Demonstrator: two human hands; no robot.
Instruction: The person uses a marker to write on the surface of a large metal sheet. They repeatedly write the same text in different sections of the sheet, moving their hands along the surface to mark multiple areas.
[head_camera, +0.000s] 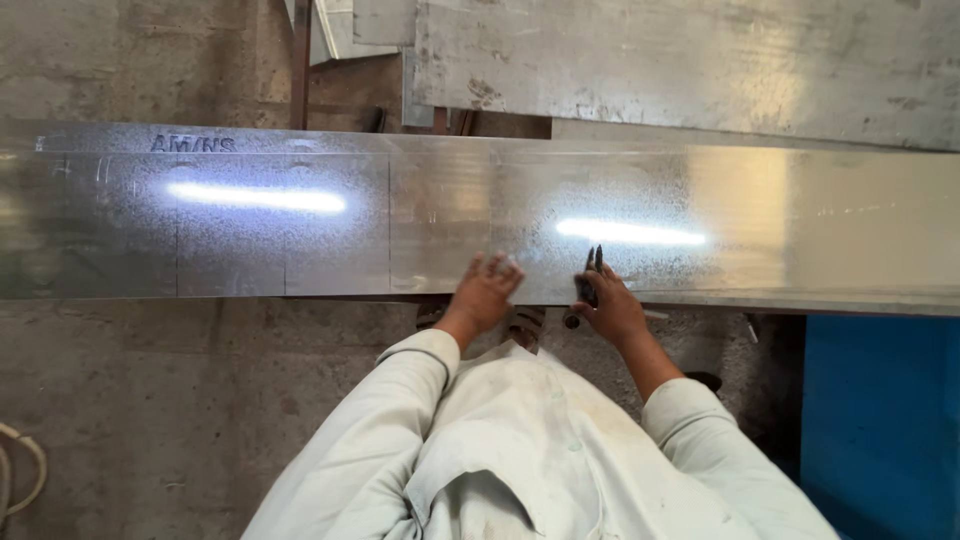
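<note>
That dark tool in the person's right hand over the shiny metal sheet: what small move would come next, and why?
Probably lowering the tool tip onto the metal sheet to mark it. The right hand holds it just above the near edge, the left hand presses the sheet flat, and thin lines already cross it further left.

a long, shiny metal sheet (300, 220) spans the view from left to right above a grey concrete floor (150, 400), with thin lines scribed across its left half. the left hand (487, 292) lies flat at its near edge, and the right hand (612, 308) rests beside it there, gripping a dark marker (590, 278) against the metal.
</note>
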